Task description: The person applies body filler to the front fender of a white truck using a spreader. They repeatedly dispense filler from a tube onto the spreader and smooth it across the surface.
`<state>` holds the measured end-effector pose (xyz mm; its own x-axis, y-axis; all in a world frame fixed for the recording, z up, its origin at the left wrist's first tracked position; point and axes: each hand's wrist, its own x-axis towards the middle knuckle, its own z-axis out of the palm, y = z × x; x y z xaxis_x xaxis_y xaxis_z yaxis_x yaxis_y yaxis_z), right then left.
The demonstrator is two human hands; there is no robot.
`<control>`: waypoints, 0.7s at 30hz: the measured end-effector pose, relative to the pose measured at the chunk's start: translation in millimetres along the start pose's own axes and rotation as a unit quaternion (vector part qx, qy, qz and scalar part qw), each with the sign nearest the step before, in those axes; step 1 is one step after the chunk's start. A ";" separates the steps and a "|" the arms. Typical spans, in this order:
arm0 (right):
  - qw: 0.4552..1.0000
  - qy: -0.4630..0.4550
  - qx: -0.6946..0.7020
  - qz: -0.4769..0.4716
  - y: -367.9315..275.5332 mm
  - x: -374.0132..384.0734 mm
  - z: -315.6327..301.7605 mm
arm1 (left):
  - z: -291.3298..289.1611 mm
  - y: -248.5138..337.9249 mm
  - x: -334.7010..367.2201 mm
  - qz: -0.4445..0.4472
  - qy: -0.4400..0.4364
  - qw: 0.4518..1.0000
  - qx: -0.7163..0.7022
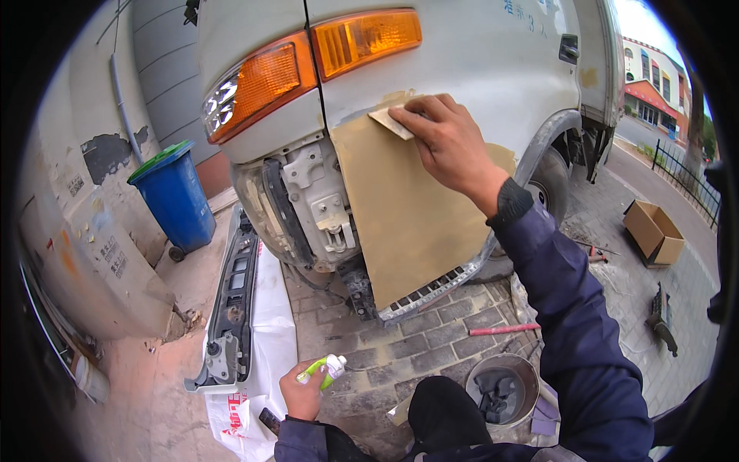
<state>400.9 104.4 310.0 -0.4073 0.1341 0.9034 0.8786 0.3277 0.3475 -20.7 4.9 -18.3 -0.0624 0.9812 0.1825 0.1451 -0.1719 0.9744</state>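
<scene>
My right hand (454,146) grips a pale, flat rectangular block (391,123) between thumb and fingers. The block lies against the upper edge of a large tan filler patch (408,208) on the white truck cab's lower corner. Whether it is a spreader or a sanding block I cannot tell. Low on the left, my left hand (302,391) is closed around a small green and white squeeze bottle (327,371), its white cap pointing up and right. Orange lamps (366,42) sit above the patch, and bare metal brackets (319,192) show to its left.
A removed black bumper (235,300) lies on white sheeting (271,316) at left, near a blue bin (173,200). A bucket (531,383) holding dark pieces stands by my knee. A red stick (504,329) lies on the paving; a cardboard box (653,233) stands at far right.
</scene>
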 end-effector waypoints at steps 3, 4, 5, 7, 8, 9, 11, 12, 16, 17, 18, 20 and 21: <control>0.998 -0.056 0.011 0.011 -10.8 -12.5 -11.2 | 0.5 2.5 -0.9 -0.001 -0.007 1.000 0.009; 0.997 -0.078 0.012 0.016 -13.2 -14.2 -15.2 | 1.8 3.8 -1.1 0.002 -0.009 1.000 0.010; 0.996 -0.089 0.023 0.015 -15.6 -14.5 -18.2 | 3.0 5.1 -1.1 0.019 -0.014 1.000 0.004; 0.999 -0.034 0.023 0.003 -22.1 -10.0 -16.4 | 3.9 7.5 -0.8 0.003 -0.009 1.000 0.012; 1.000 -0.006 0.022 -0.001 -26.1 -6.4 -12.3 | 4.0 8.0 -0.7 0.013 -0.013 1.000 0.005; 1.000 0.021 0.012 -0.014 -31.0 -1.8 -5.1 | 3.9 8.0 -1.0 -0.004 -0.010 1.000 0.009; 0.997 0.068 -0.009 -0.038 -40.5 7.0 12.7 | 3.8 5.6 -1.1 -0.003 -0.017 1.000 -0.003; 0.997 0.066 -0.020 -0.033 -43.4 9.0 19.5 | 3.3 3.5 -0.9 -0.002 -0.013 1.000 0.015; 0.999 0.026 -0.041 -0.013 -54.9 8.9 38.8 | -1.2 -5.4 -0.2 0.031 -0.014 0.997 0.062; 0.999 0.014 -0.046 -0.013 -56.6 6.5 38.3 | -1.3 -6.9 -2.7 0.041 -0.017 0.996 0.077; 0.999 0.002 -0.053 -0.011 -58.8 2.7 35.7 | -1.4 -7.4 -5.2 0.015 -0.017 0.997 0.070; 0.998 -0.025 -0.051 -0.017 -61.0 1.5 28.8 | -0.1 -4.6 -3.8 -0.003 -0.025 0.998 0.053; 0.998 -0.039 -0.053 -0.018 -62.9 1.2 24.4 | 0.9 -2.2 -3.6 -0.008 -0.022 0.998 0.051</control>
<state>339.0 106.8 283.2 -0.4539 0.1979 0.8688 0.8827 0.2334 0.4080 -19.9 1.8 -21.3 -0.0228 0.9871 0.1586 0.2445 -0.1483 0.9583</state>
